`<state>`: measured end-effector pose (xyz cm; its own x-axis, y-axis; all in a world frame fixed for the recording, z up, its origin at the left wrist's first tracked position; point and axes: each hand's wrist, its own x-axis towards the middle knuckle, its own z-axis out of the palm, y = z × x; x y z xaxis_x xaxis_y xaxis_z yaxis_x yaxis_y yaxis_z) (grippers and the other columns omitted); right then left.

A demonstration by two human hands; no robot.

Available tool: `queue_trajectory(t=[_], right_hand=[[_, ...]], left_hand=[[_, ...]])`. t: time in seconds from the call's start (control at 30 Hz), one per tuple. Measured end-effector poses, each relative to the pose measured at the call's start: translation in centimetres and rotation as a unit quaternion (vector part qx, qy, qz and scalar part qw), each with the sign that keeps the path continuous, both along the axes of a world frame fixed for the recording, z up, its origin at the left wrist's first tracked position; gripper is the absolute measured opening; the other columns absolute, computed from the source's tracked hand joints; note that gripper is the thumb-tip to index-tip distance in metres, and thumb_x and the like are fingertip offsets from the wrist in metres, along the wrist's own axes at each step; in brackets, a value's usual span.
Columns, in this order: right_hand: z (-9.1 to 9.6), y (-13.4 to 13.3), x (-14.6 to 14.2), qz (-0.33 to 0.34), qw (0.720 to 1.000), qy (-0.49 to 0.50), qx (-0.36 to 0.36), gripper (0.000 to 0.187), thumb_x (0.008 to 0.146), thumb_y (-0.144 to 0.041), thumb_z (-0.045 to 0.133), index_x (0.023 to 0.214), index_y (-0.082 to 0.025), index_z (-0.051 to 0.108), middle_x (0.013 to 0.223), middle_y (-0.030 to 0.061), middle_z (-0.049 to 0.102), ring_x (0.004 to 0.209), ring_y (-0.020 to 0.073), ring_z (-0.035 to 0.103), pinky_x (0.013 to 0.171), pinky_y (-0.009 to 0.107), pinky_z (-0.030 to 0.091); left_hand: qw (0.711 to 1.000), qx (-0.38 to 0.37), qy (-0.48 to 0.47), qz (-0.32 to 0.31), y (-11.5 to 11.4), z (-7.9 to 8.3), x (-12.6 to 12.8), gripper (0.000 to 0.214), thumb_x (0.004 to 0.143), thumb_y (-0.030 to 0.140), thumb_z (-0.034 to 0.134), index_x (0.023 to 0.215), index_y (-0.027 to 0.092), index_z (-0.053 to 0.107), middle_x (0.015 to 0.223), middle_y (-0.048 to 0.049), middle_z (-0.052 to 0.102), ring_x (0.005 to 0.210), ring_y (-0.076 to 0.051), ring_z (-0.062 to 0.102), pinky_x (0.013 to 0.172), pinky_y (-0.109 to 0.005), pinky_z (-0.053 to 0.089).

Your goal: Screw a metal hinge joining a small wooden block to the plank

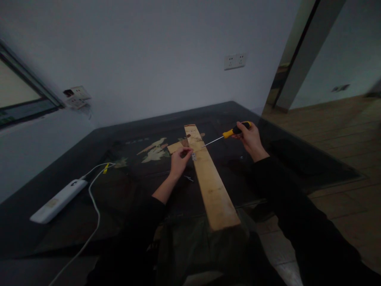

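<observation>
A long wooden board (212, 182) lies lengthwise on the dark table, its near end towards me. My right hand (251, 140) is wrapped round the yellow and black handle of a screwdriver (228, 134). The shaft slants down to the left, its tip over or on the board's right part; contact is hard to tell. At the board's left edge, my left hand (179, 162) has thumb and finger pinched together; what they hold is too small to make out. Just below those fingertips sits a small metal plate, perhaps a hinge (194, 157). Several thin screws (188, 178) lie left of the board.
A short wooden piece (175, 147) lies behind my left hand. To the left, a white power strip (59, 200) rests on the table (133, 190), its white cable (97, 210) running towards me. Wall sockets (235, 61) are at the back; tiled floor (342, 139) shows right.
</observation>
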<state>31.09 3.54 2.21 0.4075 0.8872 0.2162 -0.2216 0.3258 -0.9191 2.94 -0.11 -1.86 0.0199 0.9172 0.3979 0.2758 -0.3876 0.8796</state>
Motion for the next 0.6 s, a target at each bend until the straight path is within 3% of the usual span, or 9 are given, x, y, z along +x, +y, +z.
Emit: queue_trajectory(t=[0.23, 0.6], right_hand=[[0.2, -0.1, -0.2, -0.012, 1.000, 0.002, -0.004, 0.038, 0.068, -0.039, 0.076, 0.084, -0.023, 0.045, 0.061, -0.0053, 0.060, 0.041, 0.0084, 0.056, 0.038, 0.019, 0.048], [0.2, 0.0, -0.2, -0.028, 0.999, 0.008, 0.033, 0.043, 0.062, -0.044, 0.077, 0.085, -0.022, 0.048, 0.065, -0.0053, 0.058, 0.045, 0.0089, 0.056, 0.040, 0.022, 0.047]], left_hand=[[0.995, 0.056, 0.082, -0.009, -0.3, -0.3, -0.1, 0.011, 0.081, 0.027, 0.066, 0.086, 0.018, 0.069, 0.089, -0.0045, 0.070, 0.085, -0.017, 0.065, 0.085, -0.031, 0.051], [0.980, 0.142, 0.137, -0.040, 0.1, -1.2, -0.5, 0.009, 0.080, 0.018, 0.067, 0.088, 0.018, 0.069, 0.084, -0.0024, 0.070, 0.078, -0.016, 0.065, 0.077, -0.029, 0.052]])
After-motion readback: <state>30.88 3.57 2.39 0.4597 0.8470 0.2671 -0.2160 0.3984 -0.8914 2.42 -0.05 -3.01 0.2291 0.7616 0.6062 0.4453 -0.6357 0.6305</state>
